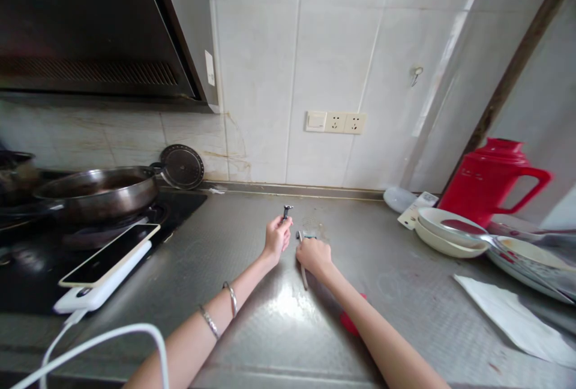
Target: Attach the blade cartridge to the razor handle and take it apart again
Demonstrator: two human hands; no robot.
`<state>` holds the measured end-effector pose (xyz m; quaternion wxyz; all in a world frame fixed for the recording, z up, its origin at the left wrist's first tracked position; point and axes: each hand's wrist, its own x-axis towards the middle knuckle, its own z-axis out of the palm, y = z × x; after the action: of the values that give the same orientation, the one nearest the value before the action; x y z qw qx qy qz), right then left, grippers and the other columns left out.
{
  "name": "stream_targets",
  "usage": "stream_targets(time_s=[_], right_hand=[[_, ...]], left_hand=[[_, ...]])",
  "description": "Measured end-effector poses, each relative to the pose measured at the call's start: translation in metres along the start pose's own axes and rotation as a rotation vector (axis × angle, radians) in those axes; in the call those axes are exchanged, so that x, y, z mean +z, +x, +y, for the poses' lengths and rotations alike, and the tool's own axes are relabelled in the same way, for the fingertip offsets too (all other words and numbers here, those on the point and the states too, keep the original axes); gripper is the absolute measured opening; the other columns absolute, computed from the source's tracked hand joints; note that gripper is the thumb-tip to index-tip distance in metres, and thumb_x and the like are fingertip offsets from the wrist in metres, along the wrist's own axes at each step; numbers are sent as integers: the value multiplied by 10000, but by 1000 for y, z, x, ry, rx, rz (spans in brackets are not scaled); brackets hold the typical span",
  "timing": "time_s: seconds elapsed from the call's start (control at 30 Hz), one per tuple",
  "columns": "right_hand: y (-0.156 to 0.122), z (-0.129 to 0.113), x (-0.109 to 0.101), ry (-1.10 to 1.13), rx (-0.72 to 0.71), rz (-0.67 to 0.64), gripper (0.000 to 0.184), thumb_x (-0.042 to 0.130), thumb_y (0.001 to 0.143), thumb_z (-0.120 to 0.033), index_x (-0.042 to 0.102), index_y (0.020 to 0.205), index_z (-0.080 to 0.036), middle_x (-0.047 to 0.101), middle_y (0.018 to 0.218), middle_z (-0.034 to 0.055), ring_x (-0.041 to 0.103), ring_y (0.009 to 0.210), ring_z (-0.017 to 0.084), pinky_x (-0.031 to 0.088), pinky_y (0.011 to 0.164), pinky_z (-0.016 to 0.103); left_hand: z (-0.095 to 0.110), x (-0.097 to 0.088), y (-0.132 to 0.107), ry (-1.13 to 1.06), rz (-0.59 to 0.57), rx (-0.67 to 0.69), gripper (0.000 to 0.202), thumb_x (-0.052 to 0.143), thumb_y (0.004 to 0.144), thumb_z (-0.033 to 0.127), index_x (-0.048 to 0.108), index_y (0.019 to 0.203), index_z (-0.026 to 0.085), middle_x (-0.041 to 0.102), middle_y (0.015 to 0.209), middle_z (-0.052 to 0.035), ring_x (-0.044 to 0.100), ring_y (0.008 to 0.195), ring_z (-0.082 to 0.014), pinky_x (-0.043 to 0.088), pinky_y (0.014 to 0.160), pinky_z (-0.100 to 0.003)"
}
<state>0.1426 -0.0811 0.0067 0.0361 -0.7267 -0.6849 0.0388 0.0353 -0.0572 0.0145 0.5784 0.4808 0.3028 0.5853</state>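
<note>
My left hand (276, 238) is closed in a pinch over the middle of the metal counter (243, 245). From its fingertips rises a small dark T-shaped piece (287, 212), whose exact kind I cannot make out. Just to the right, my right hand (315, 254) rests low at the counter, fingers curled. A thin brownish stick-like piece (305, 281) shows along its left side; whether the fingers grip it is hidden. Behind that hand lies a see-through, crumpled-looking patch (317, 230), too blurred to name. Partly under my right forearm is a red object (350, 322).
At left, a steel pan (103, 197) stands on the black cooktop (27, 287). A phone (110, 257) lies on a white block with a white cable (108, 332). At right are a red thermos jug (486, 182), stacked bowls (450, 248), a patterned plate (517, 272) and a white tissue (508, 314).
</note>
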Motion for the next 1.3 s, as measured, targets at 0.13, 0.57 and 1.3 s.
stream_targets(time_s=[0.13, 0.57, 1.3], right_hand=[[1, 1, -4, 14, 10, 39, 399, 352, 868, -354, 676, 980, -149, 672, 987, 186, 642, 918, 265, 464, 748, 351], [80, 87, -25, 390, -422, 28, 235, 580, 718, -280, 721, 866, -162, 691, 783, 47, 596, 685, 144, 412, 621, 218], [76, 86, 0, 346, -451, 9, 174, 567, 734, -235, 723, 784, -174, 706, 803, 56, 613, 729, 150, 431, 676, 222]], left_hand=[[-2, -2, 0, 29, -1, -3, 297, 612, 706, 449, 468, 690, 189, 305, 383, 111, 208, 272, -33, 154, 267, -160], [-9, -9, 4, 65, -10, -25, 319, 604, 708, 481, 469, 722, 192, 318, 396, 112, 231, 279, -35, 175, 284, -161], [-12, -13, 8, 56, 17, -38, 314, 611, 706, 476, 476, 725, 193, 317, 393, 113, 231, 281, -32, 174, 291, -156]])
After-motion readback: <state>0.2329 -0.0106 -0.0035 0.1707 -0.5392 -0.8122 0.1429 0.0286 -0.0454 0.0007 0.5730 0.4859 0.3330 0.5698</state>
